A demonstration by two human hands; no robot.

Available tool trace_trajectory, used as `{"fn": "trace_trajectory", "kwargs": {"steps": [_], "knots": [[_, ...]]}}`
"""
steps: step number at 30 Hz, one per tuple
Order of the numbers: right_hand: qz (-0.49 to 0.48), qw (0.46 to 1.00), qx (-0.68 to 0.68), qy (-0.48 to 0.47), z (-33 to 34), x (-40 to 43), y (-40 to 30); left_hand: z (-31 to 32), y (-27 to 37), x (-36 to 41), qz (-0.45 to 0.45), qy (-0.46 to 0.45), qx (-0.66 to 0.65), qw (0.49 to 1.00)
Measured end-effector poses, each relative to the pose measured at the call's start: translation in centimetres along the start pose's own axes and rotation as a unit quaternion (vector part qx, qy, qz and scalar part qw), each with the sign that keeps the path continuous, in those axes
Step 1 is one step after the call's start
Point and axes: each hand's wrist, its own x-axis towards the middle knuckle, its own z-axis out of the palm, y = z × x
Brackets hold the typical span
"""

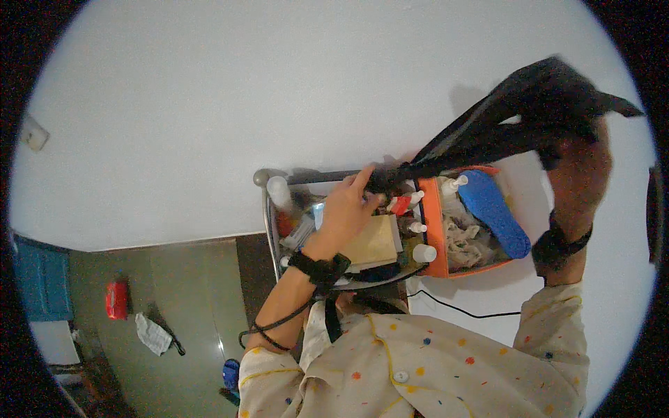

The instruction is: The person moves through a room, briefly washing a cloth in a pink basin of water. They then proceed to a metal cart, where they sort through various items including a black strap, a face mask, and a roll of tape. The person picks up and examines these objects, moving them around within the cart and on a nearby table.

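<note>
A black cloth-like strip (486,136) stretches from the back of a wire-framed rack (269,230) up to the right. My right hand (580,157) grips its raised, bunched end, the fingers partly hidden behind the folds. At its lower end, my left hand (350,209) reaches over the rack, fingertips against the dark bunched part; whether they pinch it is hard to see. Below that hand lie a yellowish box (373,243), a red and white bottle (402,205) and several white-capped bottles. Both wrists wear black bands.
An orange box (434,230) beside the rack holds a blue insole (494,214), crumpled plastic and a pump bottle (453,184). A black cable (470,315) runs over the white surface. On the floor at left lie a red item (116,300) and a whitish cloth (152,334).
</note>
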Motion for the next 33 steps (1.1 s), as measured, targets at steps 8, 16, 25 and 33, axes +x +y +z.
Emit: {"fn": "trace_trajectory", "kwargs": {"steps": [8,16,25,33], "knots": [[-0.181,0.797,-0.565,0.115,-6.5,0.9,-2.5,-2.7,1.1,3.0,-0.118,-0.071,-0.274,0.952],[-0.028,0.998,0.053,0.020,-14.3,0.6,-0.7,-5.4,4.9,4.8,-0.165,-0.082,-0.596,0.781],[0.293,0.949,-0.100,-0.062,-9.5,-1.5,6.7,-5.4,6.3,3.1,-0.220,0.013,-0.614,0.757],[0.378,0.886,-0.061,-0.262,3.9,-5.6,12.3,-4.2,7.5,2.2,-0.199,0.006,-0.567,0.799]]}}
